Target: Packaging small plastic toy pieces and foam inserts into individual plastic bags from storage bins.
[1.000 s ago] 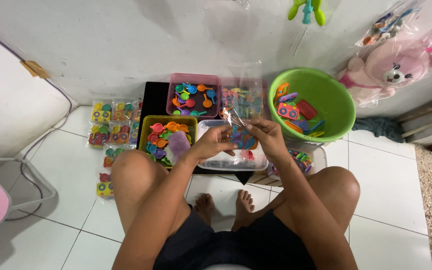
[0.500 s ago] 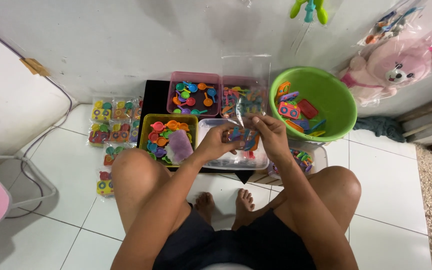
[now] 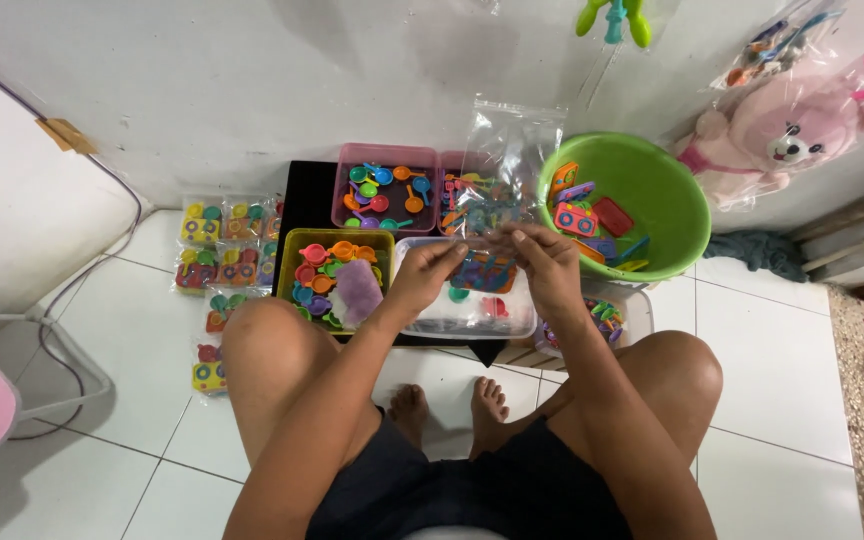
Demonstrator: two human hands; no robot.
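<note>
My left hand [image 3: 430, 272] and right hand [image 3: 542, 262] both pinch a clear plastic bag [image 3: 505, 170] of small colourful toys above a clear tray [image 3: 472, 322].

ahead: toy trays [image 3: 382, 195] and green basin [image 3: 672, 200] crowd floor | sides: bare tiles [image 3: 782, 400] open

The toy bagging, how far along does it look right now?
Done: filled packets lie on the floor tiles at the left. In hand: left hand and right hand hold a clear plastic bag upright with coloured pieces at its bottom. Left: loose toys fill the yellow tray, pink tray and green basin.
</note>
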